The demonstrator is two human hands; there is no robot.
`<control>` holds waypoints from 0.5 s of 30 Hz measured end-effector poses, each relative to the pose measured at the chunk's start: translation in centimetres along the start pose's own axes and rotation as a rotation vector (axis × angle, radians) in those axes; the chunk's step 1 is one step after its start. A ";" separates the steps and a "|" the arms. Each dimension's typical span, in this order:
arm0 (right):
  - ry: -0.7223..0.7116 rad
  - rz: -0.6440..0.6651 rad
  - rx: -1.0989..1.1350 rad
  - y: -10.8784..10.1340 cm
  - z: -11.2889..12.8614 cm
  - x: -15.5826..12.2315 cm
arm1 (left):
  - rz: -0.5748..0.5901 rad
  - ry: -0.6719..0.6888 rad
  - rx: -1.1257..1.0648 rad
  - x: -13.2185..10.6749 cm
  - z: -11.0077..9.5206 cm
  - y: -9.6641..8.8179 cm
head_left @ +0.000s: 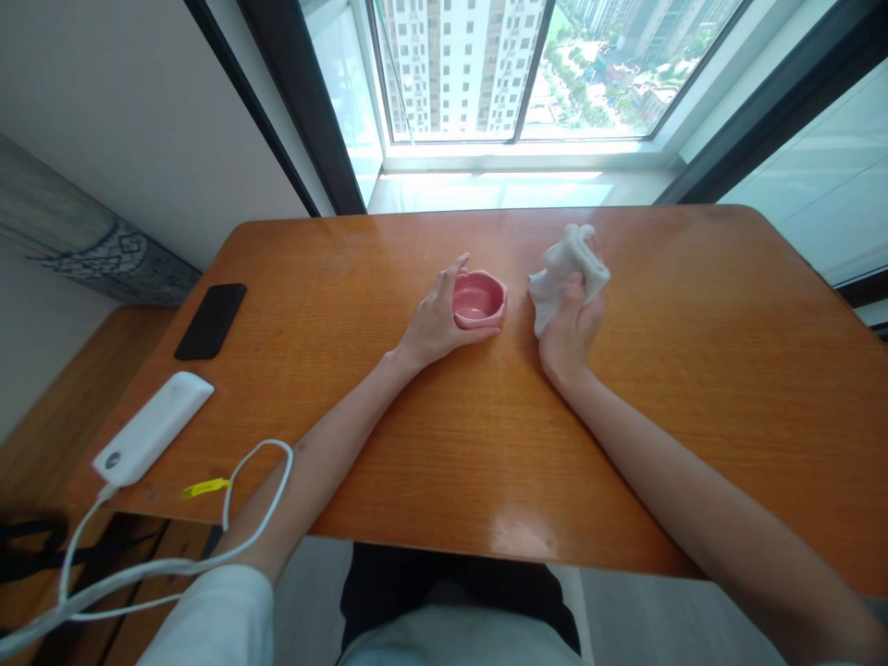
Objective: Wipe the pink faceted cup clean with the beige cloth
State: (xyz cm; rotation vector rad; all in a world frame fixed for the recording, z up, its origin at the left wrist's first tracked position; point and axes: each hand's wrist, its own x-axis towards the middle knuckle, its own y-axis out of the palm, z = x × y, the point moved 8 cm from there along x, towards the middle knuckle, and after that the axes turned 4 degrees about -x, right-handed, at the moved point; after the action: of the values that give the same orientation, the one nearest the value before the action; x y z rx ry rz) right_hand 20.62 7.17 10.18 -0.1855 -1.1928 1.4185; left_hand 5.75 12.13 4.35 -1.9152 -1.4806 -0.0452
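A small pink bowl (480,298) with a wavy rim stands upright on the wooden table (430,435), a little beyond its middle. My left hand (436,319) grips it from the left, the thumb along the near side and the fingers round the far side. To the right, apart from the bowl, my right hand (573,333) is closed on a crumpled white cloth (570,264). The cloth bunches up above the thumb and hangs out on the left; some of the right fingers are hidden behind it.
On the table's left lie a black phone (211,321) and a white power bank (154,427). From the power bank a white cable (277,446) with a yellow tag (205,487) loops over my left forearm. A window (517,83) is behind the far edge.
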 end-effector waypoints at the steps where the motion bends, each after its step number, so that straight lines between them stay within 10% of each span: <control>1: -0.017 0.032 -0.033 0.5 1.2 -0.6 | -0.013 0.000 -0.003 0.6 0.4 0.2; 10: -0.126 0.351 -0.285 7.1 8.9 -9.4 | 0.089 0.055 -0.082 1.7 3.3 0.5; 15: -0.191 0.379 -0.245 6.4 10.8 -10.5 | 0.174 0.080 -0.160 1.3 3.1 -0.1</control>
State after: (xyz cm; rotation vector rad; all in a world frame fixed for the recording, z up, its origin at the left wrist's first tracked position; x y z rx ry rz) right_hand 11.72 -5.57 5.11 -0.4752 -1.5487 1.6400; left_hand 4.95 14.95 2.63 -2.1384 -1.2863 -0.1632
